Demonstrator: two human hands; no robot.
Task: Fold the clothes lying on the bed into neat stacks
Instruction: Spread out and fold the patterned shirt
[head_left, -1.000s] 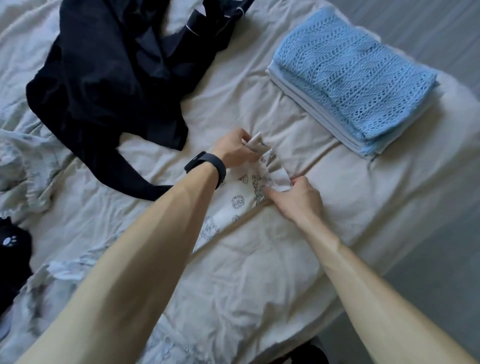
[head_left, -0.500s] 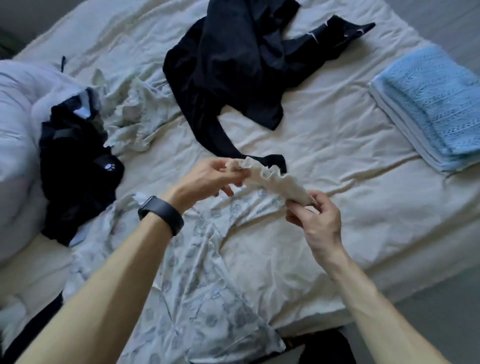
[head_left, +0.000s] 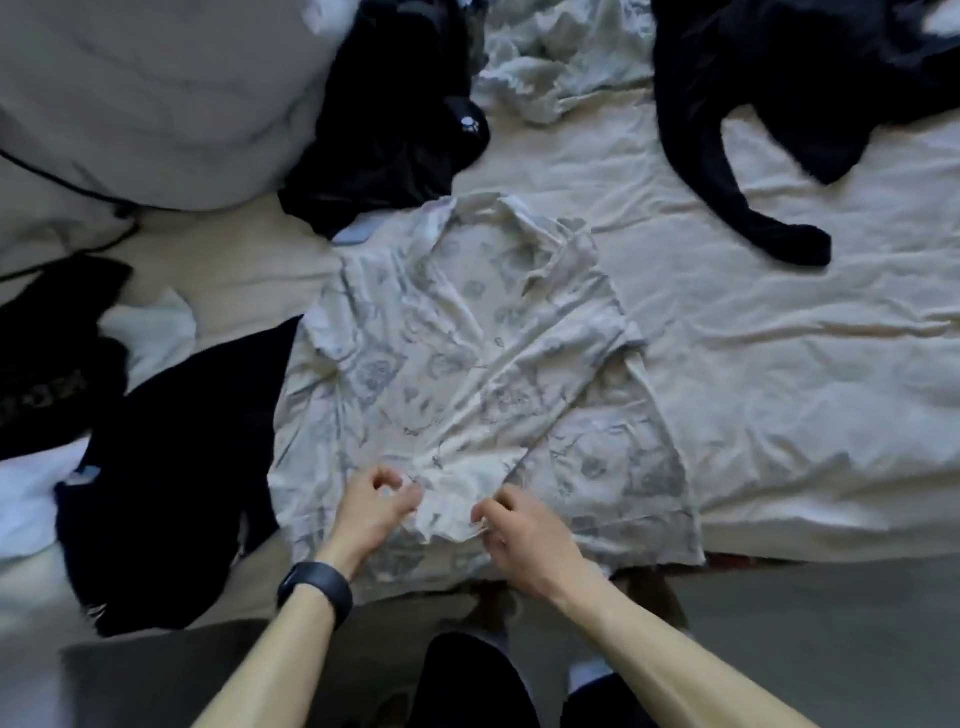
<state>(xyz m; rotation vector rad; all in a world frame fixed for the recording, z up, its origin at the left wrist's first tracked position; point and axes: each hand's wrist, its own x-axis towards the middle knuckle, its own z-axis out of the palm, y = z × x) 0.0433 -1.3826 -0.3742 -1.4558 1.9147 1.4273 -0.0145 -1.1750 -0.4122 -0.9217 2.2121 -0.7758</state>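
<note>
Hands are held low and close together at the near edge of the bed (head_left: 779, 364): left hand (head_left: 376, 506) and right hand (head_left: 524, 535) are both curled, each pinching a bunched flap of the patterned shirt (head_left: 467, 332) at its near hem (fingertip detail is blurred, but fabric is gathered between the two grips). A black wristband (head_left: 315, 590) is worn on the left wrist. The shirt is laid out on the sheet, collar at the far end, hem at the bed's near edge, front panels overlapped and creased. A black garment (head_left: 171, 467) is spread just beside it on the left, touching its edge. Another dark piece (head_left: 395, 130) is heaped beyond the collar to the left, against a pale pillow (head_left: 156, 93). A long-sleeved black top (head_left: 779, 104) is sprawled at far right, apart from the shirt. A crumpled pale garment (head_left: 545, 67) is seen beyond the collar.
</note>
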